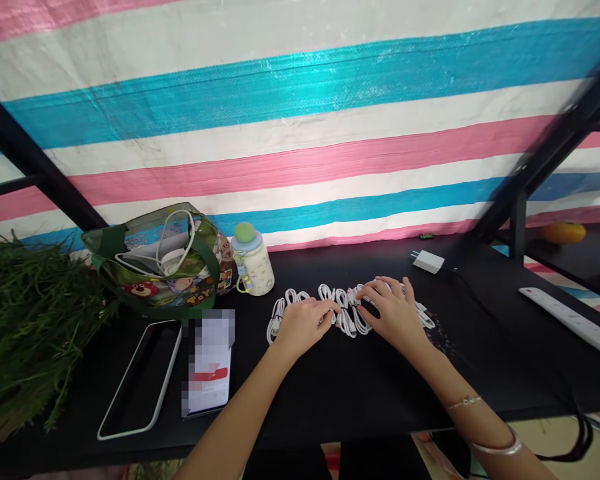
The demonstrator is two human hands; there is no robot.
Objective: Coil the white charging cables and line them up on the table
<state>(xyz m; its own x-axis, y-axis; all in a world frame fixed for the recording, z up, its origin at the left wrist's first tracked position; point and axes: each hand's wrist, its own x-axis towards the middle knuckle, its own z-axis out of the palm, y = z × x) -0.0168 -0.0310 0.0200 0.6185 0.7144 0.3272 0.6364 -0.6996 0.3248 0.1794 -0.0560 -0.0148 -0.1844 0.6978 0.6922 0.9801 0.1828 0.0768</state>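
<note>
Left hand and right hand: fingers curved down onto coiled white USB cables, touching them, grip strength indeterminate; cables lie mid-way along the black table. Toward the left edge: lit smartphone, white-rimmed phone. Along the far edge: printed tote bag, pastel bottle, white charger; power strip at right edge.

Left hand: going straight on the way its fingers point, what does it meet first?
The looped white cable comes first: the fingertips of the left hand seem already on it. Past those loops, the right hand looks next in line, though depth is hard to judge.
</note>
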